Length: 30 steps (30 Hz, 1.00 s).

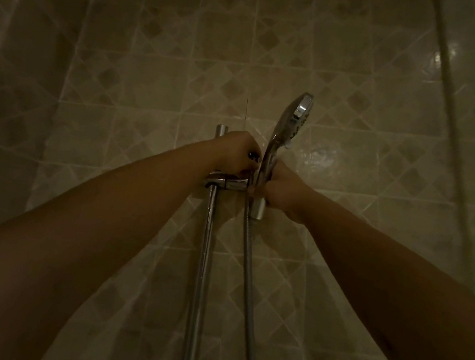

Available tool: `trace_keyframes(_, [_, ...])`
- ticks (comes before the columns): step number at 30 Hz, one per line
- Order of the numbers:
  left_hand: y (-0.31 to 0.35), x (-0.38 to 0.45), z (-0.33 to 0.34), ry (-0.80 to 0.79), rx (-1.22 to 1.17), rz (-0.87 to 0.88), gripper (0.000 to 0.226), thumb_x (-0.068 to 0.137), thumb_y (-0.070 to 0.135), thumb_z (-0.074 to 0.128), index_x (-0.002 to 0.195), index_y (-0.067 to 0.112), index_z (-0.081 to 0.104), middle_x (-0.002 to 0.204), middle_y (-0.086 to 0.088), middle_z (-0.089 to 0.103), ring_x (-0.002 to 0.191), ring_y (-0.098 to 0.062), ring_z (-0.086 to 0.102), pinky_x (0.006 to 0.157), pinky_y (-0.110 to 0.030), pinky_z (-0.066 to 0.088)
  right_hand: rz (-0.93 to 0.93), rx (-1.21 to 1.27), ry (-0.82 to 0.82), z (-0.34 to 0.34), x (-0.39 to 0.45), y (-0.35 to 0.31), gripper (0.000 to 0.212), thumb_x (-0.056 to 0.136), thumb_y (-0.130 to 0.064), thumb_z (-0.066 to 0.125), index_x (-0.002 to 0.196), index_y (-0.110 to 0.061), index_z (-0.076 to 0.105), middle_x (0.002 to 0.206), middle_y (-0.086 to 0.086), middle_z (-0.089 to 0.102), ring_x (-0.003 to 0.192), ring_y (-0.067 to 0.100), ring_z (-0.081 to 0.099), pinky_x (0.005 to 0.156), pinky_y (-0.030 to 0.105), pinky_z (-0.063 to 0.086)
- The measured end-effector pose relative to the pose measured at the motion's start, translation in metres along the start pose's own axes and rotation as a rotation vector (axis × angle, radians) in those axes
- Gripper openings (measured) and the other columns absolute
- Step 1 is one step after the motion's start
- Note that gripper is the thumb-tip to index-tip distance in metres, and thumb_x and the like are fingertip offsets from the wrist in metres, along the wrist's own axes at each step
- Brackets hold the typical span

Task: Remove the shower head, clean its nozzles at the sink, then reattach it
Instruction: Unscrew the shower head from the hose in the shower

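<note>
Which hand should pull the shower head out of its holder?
The right hand, probably. It already grips the shower head by its handle, just above the hose. The left hand is at the holder on the rail, well placed to steady it.

I'm standing in a dim home bathroom, inside the shower. Glossy beige wall tiles [163, 53] with a diamond pattern fill everything from nine to three o'clock. A chrome rail [203, 267] runs up at six o'clock, with a shower head [294, 120] and its metal hose [249, 275] just beside it.
</note>
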<state>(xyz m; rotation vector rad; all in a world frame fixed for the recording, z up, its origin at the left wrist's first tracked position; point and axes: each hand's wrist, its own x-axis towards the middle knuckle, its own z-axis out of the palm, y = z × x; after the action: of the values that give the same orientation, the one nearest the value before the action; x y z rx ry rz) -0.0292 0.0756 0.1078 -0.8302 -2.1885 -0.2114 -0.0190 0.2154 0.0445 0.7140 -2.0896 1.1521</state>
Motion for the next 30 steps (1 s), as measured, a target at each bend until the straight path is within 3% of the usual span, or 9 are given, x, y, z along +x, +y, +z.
trace_keyframes(4, [-0.005,0.000,0.000,-0.009,0.035,0.005,0.022,0.093,0.014,0.062,0.110,0.003,0.071,0.097,-0.011,0.067,0.081,-0.018,0.057,0.073,-0.028,0.042,0.032,-0.023,-0.030,0.004,0.007,0.005,0.029,0.080,0.009,0.065,0.081,-0.020,0.059,0.089,0.005,0.060,0.091,0.021,0.059,0.081,0.037,0.054])
trace_keyframes(8, [-0.007,-0.002,-0.002,-0.021,0.032,0.008,0.027,0.093,0.014,0.063,0.116,0.003,0.069,0.095,-0.005,0.062,0.080,-0.014,0.055,0.074,-0.027,0.041,0.034,-0.026,-0.063,0.002,0.007,0.008,0.018,0.082,0.010,0.062,0.087,-0.008,0.062,0.099,0.016,0.061,0.104,0.033,0.060,0.091,0.048,0.053])
trace_keyframes(11, [-0.007,-0.002,-0.001,-0.031,0.048,0.014,0.029,0.092,0.015,0.064,0.118,0.004,0.068,0.106,-0.011,0.067,0.084,-0.015,0.056,0.077,-0.027,0.042,0.039,-0.018,-0.067,0.004,0.007,0.010,0.018,0.083,0.010,0.061,0.092,-0.006,0.062,0.105,0.021,0.060,0.105,0.035,0.060,0.091,0.051,0.052])
trace_keyframes(17, [-0.002,-0.001,0.000,-0.033,0.165,0.006,0.030,0.091,0.020,0.065,0.117,0.008,0.069,0.112,-0.012,0.067,0.087,-0.017,0.052,0.076,-0.028,0.040,0.073,-0.010,-0.053,0.009,0.008,0.015,0.024,0.083,0.010,0.061,0.106,0.004,0.060,0.106,0.023,0.060,0.104,0.034,0.058,0.085,0.041,0.051])
trace_keyframes(19, [-0.001,-0.001,0.001,-0.031,0.177,-0.006,0.029,0.091,0.017,0.064,0.118,0.007,0.069,0.115,-0.013,0.067,0.092,-0.021,0.057,0.077,-0.029,0.043,0.076,0.008,-0.049,0.011,0.008,0.015,0.025,0.082,0.012,0.061,0.105,0.003,0.061,0.101,0.018,0.060,0.102,0.032,0.057,0.083,0.038,0.051])
trace_keyframes(24, [0.002,-0.006,0.001,-0.033,0.199,-0.029,0.033,0.095,0.014,0.058,0.127,0.008,0.064,0.127,-0.015,0.062,0.115,-0.029,0.058,0.093,-0.032,0.045,0.121,0.108,-0.041,0.016,0.009,0.021,0.030,0.079,0.012,0.064,0.105,-0.002,0.064,0.114,0.022,0.064,0.110,0.035,0.061,0.096,0.049,0.051])
trace_keyframes(30, [0.003,-0.009,0.003,-0.062,0.237,-0.026,0.032,0.096,0.014,0.054,0.126,0.007,0.064,0.123,-0.015,0.065,0.110,-0.029,0.059,0.082,-0.028,0.041,0.114,0.106,-0.011,0.020,0.010,0.023,0.024,0.076,0.013,0.067,0.088,-0.008,0.066,0.104,0.016,0.067,0.105,0.034,0.063,0.089,0.042,0.052])
